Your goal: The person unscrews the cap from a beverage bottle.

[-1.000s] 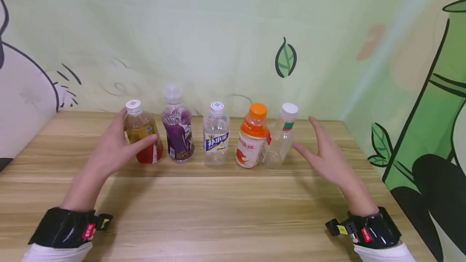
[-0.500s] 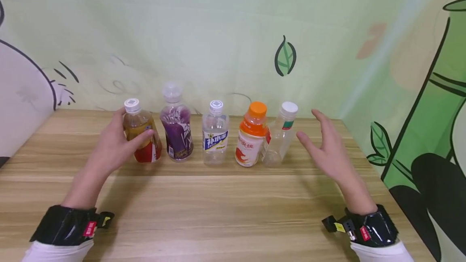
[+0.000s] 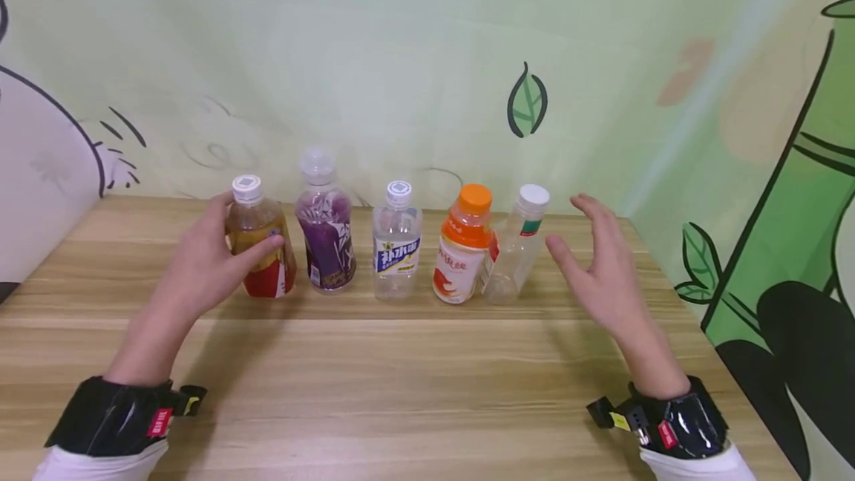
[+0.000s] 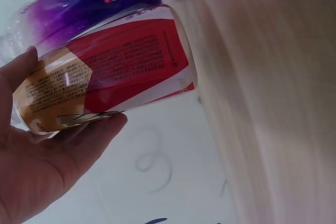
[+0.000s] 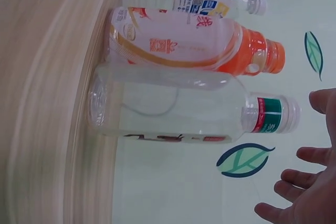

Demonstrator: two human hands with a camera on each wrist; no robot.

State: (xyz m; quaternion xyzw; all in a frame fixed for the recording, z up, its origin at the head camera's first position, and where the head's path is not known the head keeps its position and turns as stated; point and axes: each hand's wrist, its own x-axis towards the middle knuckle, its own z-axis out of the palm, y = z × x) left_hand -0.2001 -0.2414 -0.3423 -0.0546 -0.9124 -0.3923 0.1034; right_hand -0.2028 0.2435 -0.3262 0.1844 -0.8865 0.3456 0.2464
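Note:
In the head view my left hand (image 3: pixel 200 262) is around a white-capped bottle (image 3: pixel 259 237) with a gold and red label, thumb at the near side and fingers behind. The left wrist view shows the fingers (image 4: pixel 113 124) against one side of this bottle (image 4: pixel 126 64) and the thumb at the other. My right hand (image 3: pixel 604 277) is held with spread, relaxed fingers just right of a clear bottle (image 3: pixel 514 262) with a white cap and a green and red neck label. In the right wrist view a gap shows between that hand (image 5: pixel 312 182) and the clear bottle (image 5: pixel 173 100).
Between the hands stand a purple-labelled bottle (image 3: pixel 327 247), a small clear bottle (image 3: pixel 397 280) with a blue and yellow label, and an orange-capped bottle (image 3: pixel 461 262). All stand on the wooden table (image 3: pixel 401 392), near the printed backdrop (image 3: pixel 401 58).
My right hand has moved slightly up and away from the clear bottle. The left hand stays around the red and gold bottle. The row of bottles keeps its order.

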